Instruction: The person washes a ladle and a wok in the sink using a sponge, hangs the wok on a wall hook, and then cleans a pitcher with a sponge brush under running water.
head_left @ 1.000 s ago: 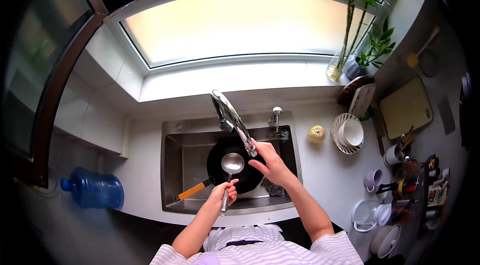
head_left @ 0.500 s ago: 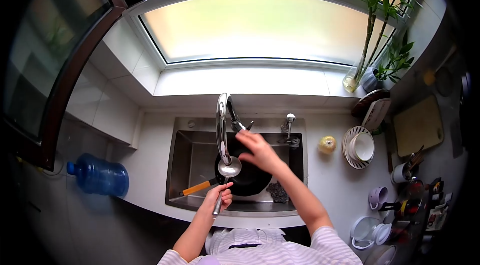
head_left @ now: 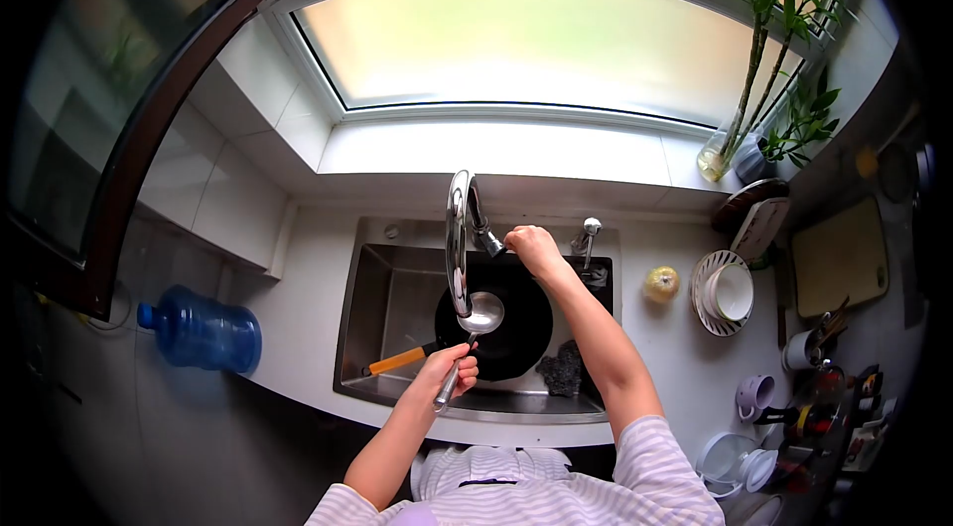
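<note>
In the head view my left hand (head_left: 449,369) is wrapped round the handle of a metal ladle (head_left: 484,312), whose bowl sits under the spout of the tall chrome faucet (head_left: 458,238). At the faucet's base, my right hand (head_left: 534,248) is closed with its fingertips at the faucet's lever, which they mostly hide. A black wok (head_left: 511,342) with an orange-brown handle (head_left: 397,360) lies in the steel sink (head_left: 382,288), below both hands. A dark scouring pad (head_left: 562,370) rests in the sink to the wok's right.
Right of the sink stand a second small tap (head_left: 588,238), a yellowish wrapped round item (head_left: 661,284) and a plate with bowls (head_left: 730,292). Mugs, a glass pot and a cutting board (head_left: 839,256) line the right side. A blue water jug (head_left: 204,329) lies at left.
My right hand has gone from outstretched fingers to closed at the faucet lever. The left hand still holds the ladle beneath the spout. The whole view has shifted slightly.
</note>
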`<state>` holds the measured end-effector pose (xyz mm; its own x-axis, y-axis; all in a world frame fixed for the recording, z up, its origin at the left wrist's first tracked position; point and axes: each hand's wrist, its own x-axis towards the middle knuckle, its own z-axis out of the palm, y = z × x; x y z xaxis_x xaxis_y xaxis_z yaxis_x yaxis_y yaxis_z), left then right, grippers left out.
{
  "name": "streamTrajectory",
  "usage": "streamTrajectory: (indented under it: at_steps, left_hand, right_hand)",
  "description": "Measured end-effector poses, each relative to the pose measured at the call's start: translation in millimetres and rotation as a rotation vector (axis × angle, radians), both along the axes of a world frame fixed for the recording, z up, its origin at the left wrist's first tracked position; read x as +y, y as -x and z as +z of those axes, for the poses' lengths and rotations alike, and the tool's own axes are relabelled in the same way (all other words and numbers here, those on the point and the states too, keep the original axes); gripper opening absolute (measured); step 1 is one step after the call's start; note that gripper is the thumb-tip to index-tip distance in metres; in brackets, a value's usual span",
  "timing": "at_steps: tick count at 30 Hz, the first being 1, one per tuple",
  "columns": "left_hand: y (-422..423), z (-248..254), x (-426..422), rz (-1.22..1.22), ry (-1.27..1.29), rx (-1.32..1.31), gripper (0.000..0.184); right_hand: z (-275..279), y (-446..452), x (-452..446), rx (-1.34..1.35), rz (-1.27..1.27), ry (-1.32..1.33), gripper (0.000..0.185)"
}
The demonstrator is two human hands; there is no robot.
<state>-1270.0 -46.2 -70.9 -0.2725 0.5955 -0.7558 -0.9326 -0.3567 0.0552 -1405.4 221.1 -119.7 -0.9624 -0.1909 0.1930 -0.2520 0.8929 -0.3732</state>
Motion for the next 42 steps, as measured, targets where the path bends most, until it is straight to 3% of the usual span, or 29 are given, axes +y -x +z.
streamTrajectory:
  at_steps: [21,23,25,28,31,33,36,39,42]
  left_hand:
    - [31.8,-28.2,13.8,-0.003,0.058,-0.084,0.016]
    - [37.8,-40.3,16.8,-0.02,0.052,-0.094,0.017]
    - [45.0,-49.4,21.9,-0.007,0.079,-0.122,0.019]
    - [56.2,-63.1,29.6,-0.024,0.035,-0.147,0.023]
    - [68.7,-72.9,37.7,-0.061,-0.019,-0.178,0.031]
    - [73.2,-68.6,44.9,-0.105,0.035,-0.129,0.031]
    - [68.2,-62.3,48.0,-0.171,0.151,-0.071,0.027]
    - [53.5,-44.0,42.9,-0.367,0.349,0.164,0.029]
    - [38.3,-37.7,24.2,-0.594,0.477,0.376,0.026]
  right_hand:
    - [-3.3,-12.8,-3.6,-0.005,-0.058,0.021,0.009]
    - [16.9,-33.6,-10.1,0.084,-0.166,0.14,0.029]
    - [30.5,-62.5,-16.1,0.262,-0.292,0.229,0.035]
    - [9.0,-115.6,-4.7,0.142,-0.32,0.229,0.032]
    - [-22.7,-148.2,32.3,0.078,-0.462,0.045,0.029]
    - [-60.9,-144.4,70.0,0.048,-0.495,-0.227,0.028]
    - [-75.0,-131.4,96.9,-0.037,-0.5,-0.514,0.02]
    - [-92.2,-121.7,110.3,0.101,-0.387,-0.588,0.017]
    - [-93.9,-118.5,112.1,0.021,-0.378,-0.583,0.015]
